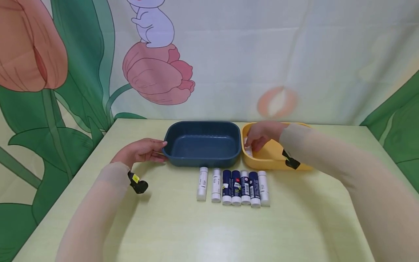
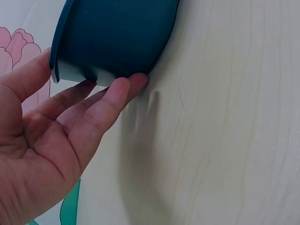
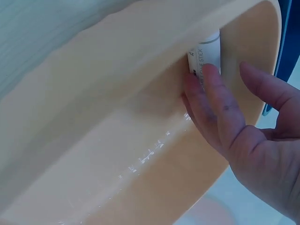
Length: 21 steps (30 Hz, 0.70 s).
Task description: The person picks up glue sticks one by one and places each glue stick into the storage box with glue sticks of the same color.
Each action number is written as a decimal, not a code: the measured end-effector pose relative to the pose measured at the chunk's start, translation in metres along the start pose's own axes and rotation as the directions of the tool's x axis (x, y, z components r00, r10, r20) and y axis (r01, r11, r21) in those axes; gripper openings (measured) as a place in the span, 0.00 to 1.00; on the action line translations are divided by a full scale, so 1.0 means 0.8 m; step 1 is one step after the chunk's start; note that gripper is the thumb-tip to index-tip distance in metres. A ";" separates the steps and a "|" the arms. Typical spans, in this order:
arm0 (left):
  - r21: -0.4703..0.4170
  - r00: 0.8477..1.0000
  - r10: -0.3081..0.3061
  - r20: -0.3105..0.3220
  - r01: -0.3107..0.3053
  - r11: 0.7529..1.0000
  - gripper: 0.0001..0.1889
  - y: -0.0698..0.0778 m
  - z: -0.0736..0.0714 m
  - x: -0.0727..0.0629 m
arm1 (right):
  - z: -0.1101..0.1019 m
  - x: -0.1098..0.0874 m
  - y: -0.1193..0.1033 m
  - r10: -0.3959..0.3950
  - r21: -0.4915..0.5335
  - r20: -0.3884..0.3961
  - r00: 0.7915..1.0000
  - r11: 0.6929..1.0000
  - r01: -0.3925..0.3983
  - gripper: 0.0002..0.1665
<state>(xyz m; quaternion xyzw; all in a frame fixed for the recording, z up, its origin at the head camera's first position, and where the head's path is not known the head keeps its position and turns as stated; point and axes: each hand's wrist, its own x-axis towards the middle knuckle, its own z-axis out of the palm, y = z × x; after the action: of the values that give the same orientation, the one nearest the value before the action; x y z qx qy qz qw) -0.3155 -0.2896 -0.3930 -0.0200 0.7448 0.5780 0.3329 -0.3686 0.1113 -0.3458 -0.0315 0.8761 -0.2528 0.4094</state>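
My left hand touches the left end of a dark blue bin. In the left wrist view the thumb meets the bin's rim, and the nearly straight fingers rest against the outer wall below. My right hand reaches into a yellow bin. There its fingertips touch a white glue stick by the bin's left end, while the thumb stays apart from it. Several more glue sticks lie in a row in front of the bins, some white, some dark blue with white ends.
The two bins stand side by side near the back of a pale wooden table. A cloth printed with flowers hangs behind it. Each wrist carries a small black camera, one on the left and one on the right.
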 end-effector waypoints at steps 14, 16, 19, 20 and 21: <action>0.000 1.000 0.007 0.007 -0.007 1.000 0.34 -0.001 -0.001 -0.003 | -0.015 -0.030 0.009 -0.095 -0.035 -0.010 0.995 0.995 0.094 0.31; 0.004 1.000 0.005 0.001 -0.005 1.000 0.33 0.000 -0.001 -0.003 | -0.017 -0.036 0.011 -0.116 -0.019 -0.022 0.993 0.993 0.115 0.29; 0.008 1.000 0.005 -0.004 -0.005 1.000 0.33 0.001 -0.001 -0.005 | -0.020 -0.049 0.015 -0.161 0.017 -0.046 0.986 0.987 0.161 0.28; 0.007 1.000 0.005 -0.006 -0.005 1.000 0.34 0.001 0.000 -0.005 | -0.020 -0.053 0.017 -0.178 0.030 -0.056 0.982 0.983 0.180 0.28; 0.006 1.000 0.006 -0.007 -0.006 1.000 0.33 0.001 0.001 -0.005 | -0.021 -0.058 0.019 -0.200 0.036 -0.065 0.978 0.979 0.203 0.28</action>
<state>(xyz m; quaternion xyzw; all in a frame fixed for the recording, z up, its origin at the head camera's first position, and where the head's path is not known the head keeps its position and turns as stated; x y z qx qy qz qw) -0.3126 -0.2903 -0.3903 -0.0186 0.7475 0.5769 0.3286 -0.3473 0.1437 -0.3114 -0.1037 0.8749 -0.3125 0.3551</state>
